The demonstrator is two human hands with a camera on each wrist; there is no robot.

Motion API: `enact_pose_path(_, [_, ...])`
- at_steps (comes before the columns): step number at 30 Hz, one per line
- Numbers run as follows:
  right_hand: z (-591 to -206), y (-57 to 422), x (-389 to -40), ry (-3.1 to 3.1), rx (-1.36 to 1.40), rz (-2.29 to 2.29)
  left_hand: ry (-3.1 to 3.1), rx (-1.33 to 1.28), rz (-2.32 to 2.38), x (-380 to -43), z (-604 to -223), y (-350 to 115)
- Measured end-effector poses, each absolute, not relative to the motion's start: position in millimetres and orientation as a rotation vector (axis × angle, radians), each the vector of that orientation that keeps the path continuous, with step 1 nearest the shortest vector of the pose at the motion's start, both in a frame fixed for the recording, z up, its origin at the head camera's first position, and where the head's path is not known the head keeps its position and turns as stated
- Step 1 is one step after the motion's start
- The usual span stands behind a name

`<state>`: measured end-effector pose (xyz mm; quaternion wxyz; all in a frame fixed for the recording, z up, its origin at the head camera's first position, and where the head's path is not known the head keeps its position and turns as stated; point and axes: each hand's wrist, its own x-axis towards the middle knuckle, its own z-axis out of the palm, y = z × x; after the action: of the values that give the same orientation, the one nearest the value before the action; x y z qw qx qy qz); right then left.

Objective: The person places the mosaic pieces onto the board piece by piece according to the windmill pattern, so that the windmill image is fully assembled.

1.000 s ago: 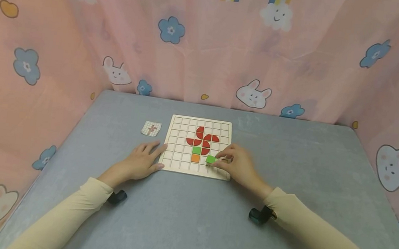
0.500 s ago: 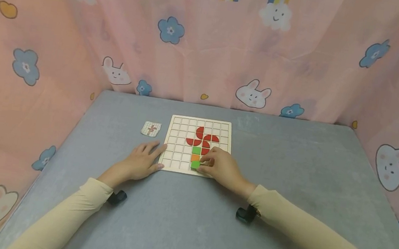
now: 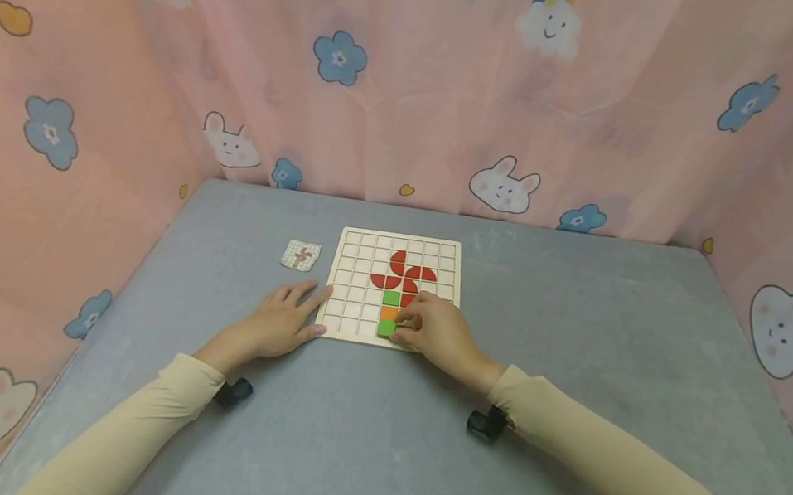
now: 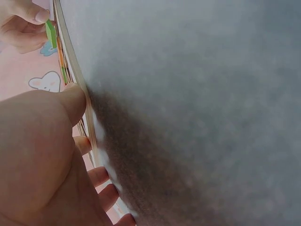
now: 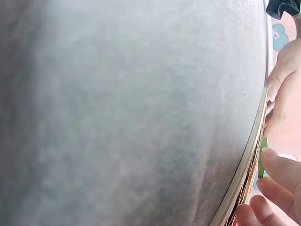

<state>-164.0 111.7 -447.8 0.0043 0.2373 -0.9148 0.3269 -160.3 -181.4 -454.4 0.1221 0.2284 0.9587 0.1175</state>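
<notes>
My right hand (image 3: 441,333) pinches a green square tile (image 3: 386,328) between thumb and fingers over the front row of a gridded wooden board (image 3: 348,326). In the right wrist view this green tile stands tilted above the board's surface. Directly behind it in the same column sit an orange square tile (image 3: 388,313) and another green square tile (image 3: 391,298). Farther back, several red curved pieces (image 3: 384,281) form a pinwheel, partly hidden by the right hand. With fingers spread, my left hand (image 3: 281,320) rests at the board's left edge, its thumb touching the rim.
A small pattern card (image 3: 301,256) with a printed pinwheel lies left of the board. The grey table (image 3: 356,443) ends at a pink patterned curtain (image 3: 399,114) behind and at both sides. Black wrist cameras (image 3: 486,424) hang beneath both cuffs.
My right hand has carried the green tile leftward and toward the front, from the board's right part to the column below the orange tile, then lowered it slightly. My left hand stays put.
</notes>
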Motion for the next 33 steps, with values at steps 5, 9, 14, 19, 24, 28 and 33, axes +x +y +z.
enact_pose_path(5, [-447.3,112.2,-163.3,-2.875,0.761,1.012,2.795,0.676,0.358,-159.1,-451.0,-181.1])
enact_pose_path(9, [-447.9,112.3,-163.8,-2.866,0.78,0.993,2.807,0.694,0.353,-160.5,-454.8,-182.9])
enact_pose_path(14, [-447.4,111.6,-164.6,-2.859,0.789,0.974,2.823,0.701,0.363,-162.3,-459.9,-185.2])
enact_pose_path(19, [-446.8,111.3,-163.8,-2.873,0.786,0.961,2.824,0.707,0.359,-163.1,-460.3,-185.5])
enact_pose_path(24, [-447.1,111.1,-163.5,-2.884,0.779,0.95,2.814,0.71,0.356,-163.0,-458.2,-183.7])
enact_pose_path(28, [-446.7,110.9,-163.4,-2.881,0.773,0.949,2.806,0.711,0.377,-161.3,-453.6,-181.9])
enact_pose_path(33, [-446.0,111.4,-162.1,-2.886,0.776,0.952,2.811,0.719,0.374,-160.1,-452.7,-181.9])
